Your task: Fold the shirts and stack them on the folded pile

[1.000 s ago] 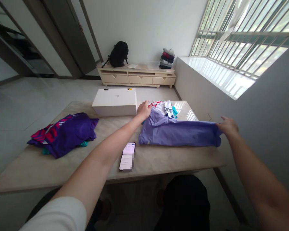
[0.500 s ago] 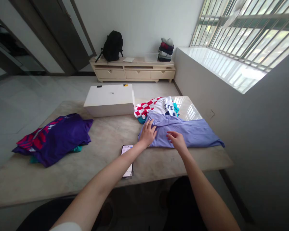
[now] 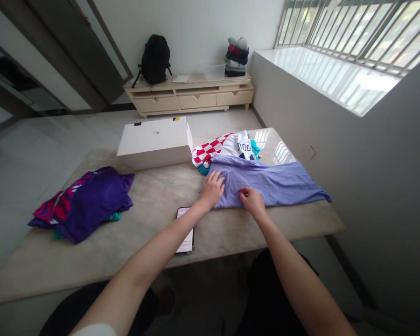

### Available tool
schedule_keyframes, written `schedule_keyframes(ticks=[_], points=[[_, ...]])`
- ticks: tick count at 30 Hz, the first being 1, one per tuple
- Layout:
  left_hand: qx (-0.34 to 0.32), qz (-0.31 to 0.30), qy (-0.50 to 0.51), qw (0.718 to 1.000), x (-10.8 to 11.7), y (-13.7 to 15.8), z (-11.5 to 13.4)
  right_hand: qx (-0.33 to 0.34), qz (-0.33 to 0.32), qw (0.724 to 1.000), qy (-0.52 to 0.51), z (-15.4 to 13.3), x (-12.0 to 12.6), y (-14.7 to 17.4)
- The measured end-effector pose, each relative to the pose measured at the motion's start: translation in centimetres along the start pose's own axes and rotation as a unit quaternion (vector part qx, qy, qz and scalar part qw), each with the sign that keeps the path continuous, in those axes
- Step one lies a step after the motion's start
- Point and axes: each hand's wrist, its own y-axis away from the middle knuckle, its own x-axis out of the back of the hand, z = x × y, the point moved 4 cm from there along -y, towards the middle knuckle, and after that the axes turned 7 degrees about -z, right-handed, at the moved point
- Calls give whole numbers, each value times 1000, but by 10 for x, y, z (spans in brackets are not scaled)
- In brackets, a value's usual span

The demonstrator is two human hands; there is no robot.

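Note:
A lavender garment (image 3: 283, 184) lies folded lengthwise on the table, wrinkled toward its left end. My left hand (image 3: 213, 189) rests on that left end, palm down with fingers stretched out. Nearer the middle of the front edge, my right hand (image 3: 252, 200) has its fingers curled and thumb against them, pinching at the cloth. Just behind the garment is a crumpled red-and-white checkered jersey (image 3: 227, 145) with dark lettering, partly covered by it. Teal cloth (image 3: 255, 149) shows from under the jersey.
A phone (image 3: 185, 233) lies on the marble-look table (image 3: 154, 196), partly under my left forearm. Left is a purple-and-red jersey (image 3: 94, 200) over teal cloth. A white box (image 3: 154, 140) stands at the back. Beyond, a low cabinet (image 3: 196, 100) bears a backpack (image 3: 156, 60) and stacked clothes (image 3: 236, 58).
My right hand has moved slightly left and its fingers have closed against the cloth. My left hand remains spread on the garment's left end. The whole view has shifted a little.

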Motion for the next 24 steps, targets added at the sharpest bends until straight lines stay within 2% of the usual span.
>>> schedule_keyframes(ticks=[2, 4, 7, 11, 14, 20, 24], points=[[19, -51, -10, 998, -23, 41, -2, -9, -6, 999, 45, 1, 3, 4], [27, -72, -15, 997, -37, 67, -2, -17, -14, 996, 89, 1, 8, 8], [32, -81, -19, 996, -42, 81, -2, -26, -47, 987, 149, 2, 14, 15], [20, -100, -22, 995, -36, 91, 5, -13, -110, 972, 209, 3, 17, 32], [5, -113, -22, 993, -32, 113, 26, -1, -142, 959, 244, 6, 18, 51], [-20, -170, -56, 984, -36, 176, 88, -8, -172, 935, 309, 18, 32, 104], [-43, -165, -82, 982, -38, 206, 95, 9, -151, 927, 343, 6, 29, 147]])
